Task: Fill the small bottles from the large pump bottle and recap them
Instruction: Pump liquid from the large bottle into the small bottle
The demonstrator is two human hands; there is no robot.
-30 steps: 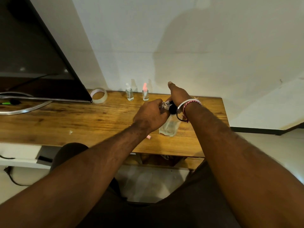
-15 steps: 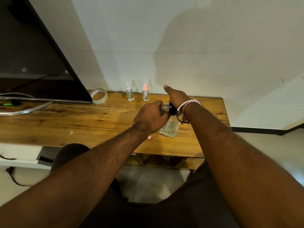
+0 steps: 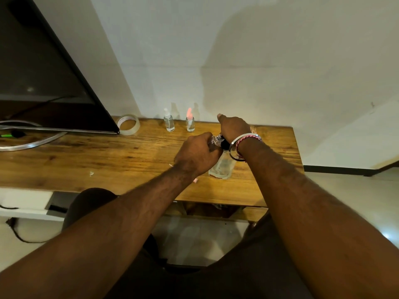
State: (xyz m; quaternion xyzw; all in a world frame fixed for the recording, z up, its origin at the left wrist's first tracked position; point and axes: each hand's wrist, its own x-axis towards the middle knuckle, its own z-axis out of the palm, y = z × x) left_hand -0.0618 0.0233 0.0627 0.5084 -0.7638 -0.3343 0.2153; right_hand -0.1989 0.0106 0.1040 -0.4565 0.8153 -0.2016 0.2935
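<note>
Right hand (image 3: 234,127) shifted left atop upright pump bottle (image 3: 222,167); small bottle (image 3: 214,140) tilted.

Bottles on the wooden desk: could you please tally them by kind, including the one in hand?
Large clear pump bottle: 1
Small clear bottle, white cap: 1
Small clear bottle, pink cap: 1
Small clear bottle held in left hand: 1
Total: 4

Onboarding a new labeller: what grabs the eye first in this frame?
The two hands meeting mid-table: the left hand grips a small clear bottle at the top of the large pump bottle, while the right hand rests on the pump. Next, two capped small bottles by the wall.
</note>
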